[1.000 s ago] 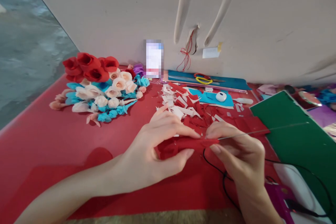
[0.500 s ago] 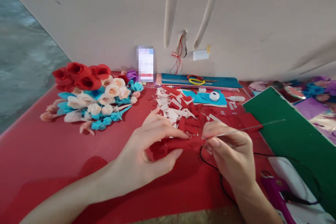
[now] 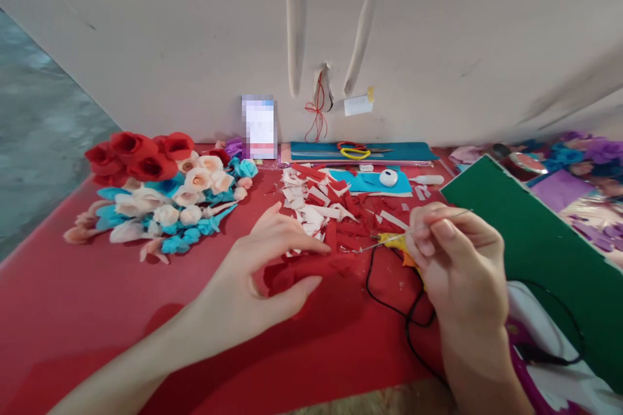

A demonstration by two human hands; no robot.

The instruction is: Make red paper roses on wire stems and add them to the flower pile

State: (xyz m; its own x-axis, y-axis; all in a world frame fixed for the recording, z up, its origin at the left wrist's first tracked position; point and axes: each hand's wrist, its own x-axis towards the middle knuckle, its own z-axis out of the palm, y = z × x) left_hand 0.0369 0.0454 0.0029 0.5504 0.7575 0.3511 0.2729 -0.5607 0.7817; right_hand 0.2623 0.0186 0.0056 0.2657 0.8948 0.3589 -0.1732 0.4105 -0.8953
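My right hand [image 3: 457, 259] pinches a thin pale wire [image 3: 384, 242] between thumb and fingers; one end points left toward a red paper flower [image 3: 311, 270]. That flower lies on the red tabletop under my left hand [image 3: 270, 266]. The left thumb and fingers are apart around the flower; the hand does not visibly grip it. Just behind the right hand lies a yellow tool [image 3: 396, 241], mostly hidden. Beyond both hands is a heap of red and white paper scraps [image 3: 316, 204].
Paper flowers [image 3: 185, 194] pile up at the left. At the back are a phone [image 3: 259, 130], scissors [image 3: 357, 151] and a white earbud case [image 3: 388, 177]. A green board [image 3: 530, 233] lies at the right. A black cord [image 3: 389, 303] curls below the right hand.
My right hand has moved right, away from the flower, and the wire now sticks out leftward from the fingers. The yellow tool has come into sight. The view has shifted slightly.
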